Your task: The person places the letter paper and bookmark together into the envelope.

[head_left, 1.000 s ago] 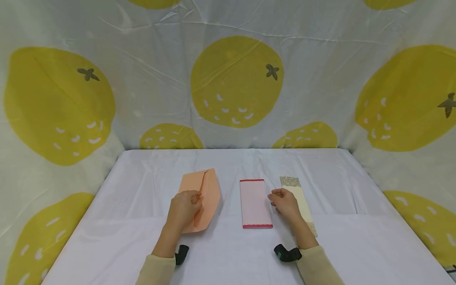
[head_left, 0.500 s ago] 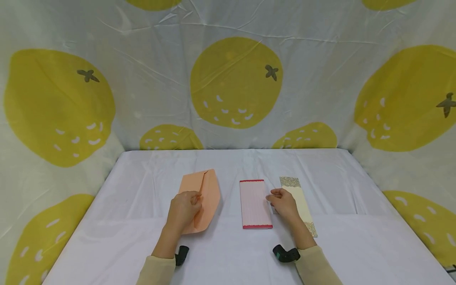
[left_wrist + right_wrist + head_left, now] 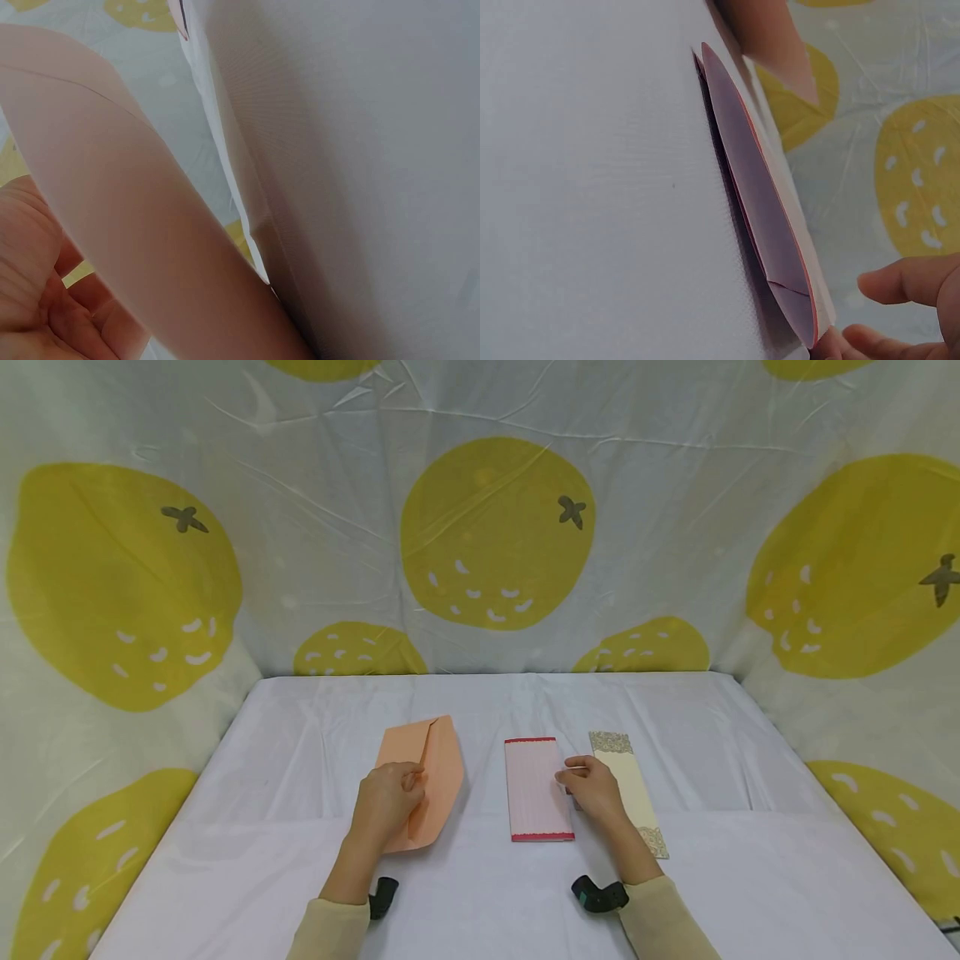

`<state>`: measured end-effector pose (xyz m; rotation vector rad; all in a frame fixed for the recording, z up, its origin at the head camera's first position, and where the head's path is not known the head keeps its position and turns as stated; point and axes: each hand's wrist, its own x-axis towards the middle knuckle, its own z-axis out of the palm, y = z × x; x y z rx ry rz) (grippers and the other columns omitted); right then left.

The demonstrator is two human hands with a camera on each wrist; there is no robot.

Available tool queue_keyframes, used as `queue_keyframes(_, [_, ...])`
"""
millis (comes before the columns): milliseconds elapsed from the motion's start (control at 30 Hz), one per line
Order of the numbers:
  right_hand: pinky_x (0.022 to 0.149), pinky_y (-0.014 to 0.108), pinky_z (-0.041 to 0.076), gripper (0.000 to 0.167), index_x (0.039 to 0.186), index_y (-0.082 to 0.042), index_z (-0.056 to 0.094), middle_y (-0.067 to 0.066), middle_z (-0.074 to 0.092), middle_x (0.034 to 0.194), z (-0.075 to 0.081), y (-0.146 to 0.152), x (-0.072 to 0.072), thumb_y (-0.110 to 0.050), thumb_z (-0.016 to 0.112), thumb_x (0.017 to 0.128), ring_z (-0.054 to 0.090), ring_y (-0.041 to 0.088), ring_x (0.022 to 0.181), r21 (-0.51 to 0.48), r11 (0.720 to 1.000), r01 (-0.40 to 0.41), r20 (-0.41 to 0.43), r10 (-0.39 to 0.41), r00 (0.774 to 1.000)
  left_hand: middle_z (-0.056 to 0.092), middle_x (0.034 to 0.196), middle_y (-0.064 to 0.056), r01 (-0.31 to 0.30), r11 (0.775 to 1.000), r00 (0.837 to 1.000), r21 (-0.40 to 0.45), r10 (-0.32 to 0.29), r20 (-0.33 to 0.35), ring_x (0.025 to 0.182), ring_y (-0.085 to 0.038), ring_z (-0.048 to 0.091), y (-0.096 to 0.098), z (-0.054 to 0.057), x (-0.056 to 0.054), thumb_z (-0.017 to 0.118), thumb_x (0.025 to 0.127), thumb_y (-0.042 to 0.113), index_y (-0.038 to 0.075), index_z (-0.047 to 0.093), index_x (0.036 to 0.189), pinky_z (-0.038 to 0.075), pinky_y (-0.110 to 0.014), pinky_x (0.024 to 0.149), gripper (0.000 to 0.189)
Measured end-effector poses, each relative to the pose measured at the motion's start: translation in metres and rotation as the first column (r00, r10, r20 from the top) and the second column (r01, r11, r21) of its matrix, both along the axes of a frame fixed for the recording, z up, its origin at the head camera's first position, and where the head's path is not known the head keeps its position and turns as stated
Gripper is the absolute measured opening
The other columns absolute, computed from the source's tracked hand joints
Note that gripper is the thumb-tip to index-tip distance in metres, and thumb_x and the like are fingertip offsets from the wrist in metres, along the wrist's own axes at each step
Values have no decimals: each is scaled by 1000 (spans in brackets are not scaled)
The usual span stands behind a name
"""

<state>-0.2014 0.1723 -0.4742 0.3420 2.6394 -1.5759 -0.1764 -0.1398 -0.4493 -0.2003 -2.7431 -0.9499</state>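
An orange envelope (image 3: 435,760) lies left of centre on the white-covered table (image 3: 480,902). My left hand (image 3: 386,800) rests on its near half, and the thumb and curled fingers hold its edge. In the left wrist view the envelope (image 3: 150,225) bows up over my palm (image 3: 30,300). A pink lined sheet (image 3: 534,789) with red ends lies in the middle. My right hand (image 3: 591,785) is at its right edge. In the right wrist view that sheet's edge (image 3: 765,217) is lifted, with a fingertip under it and the thumb (image 3: 907,281) just above. A cream card (image 3: 633,785) with patterned ends lies partly under my right hand.
Cloth printed with big yellow fruit (image 3: 498,531) walls in the table at the back and on both sides. Black wrist camera mounts (image 3: 596,893) sit at my cuffs. Bare white cloth stretches behind the papers and along the near edge.
My right hand has slid a little to the left, from over the cream card to the pink sheet's right edge. The left hand and the envelope have stayed put.
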Motion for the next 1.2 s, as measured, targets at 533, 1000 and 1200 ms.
queue_keyframes(533, [53, 27, 48, 31, 114, 5, 61, 16, 68, 93, 0, -8, -1, -7, 61, 86, 61, 19, 71, 20, 1000, -3, -41, 4, 999, 70, 102, -17, 3, 1000, 1000, -9, -3, 6, 68, -18, 53, -1, 0, 0, 68, 78, 2, 3, 75, 103, 40, -27, 54, 26])
queue_keyframes(1000, [55, 26, 46, 29, 115, 2, 62, 9, 67, 76, 0, -7, -1, -6, 61, 88, 56, 14, 60, 12, 1000, -3, -32, 3, 999, 71, 102, -15, 7, 1000, 1000, -11, -7, 13, 71, -19, 56, -1, -1, 0, 67, 79, 3, 3, 75, 103, 44, -28, 56, 26])
queue_keyframes(1200, [54, 26, 48, 29, 116, 3, 63, 12, 69, 81, 1, -7, -1, -5, 63, 88, 59, 15, 60, -35, 999, -16, -48, 14, 999, 71, 98, -15, 9, 1000, 999, -27, -10, -40, 75, -22, 61, -1, -3, 0, 69, 79, 5, 3, 76, 100, 48, -32, 60, 22])
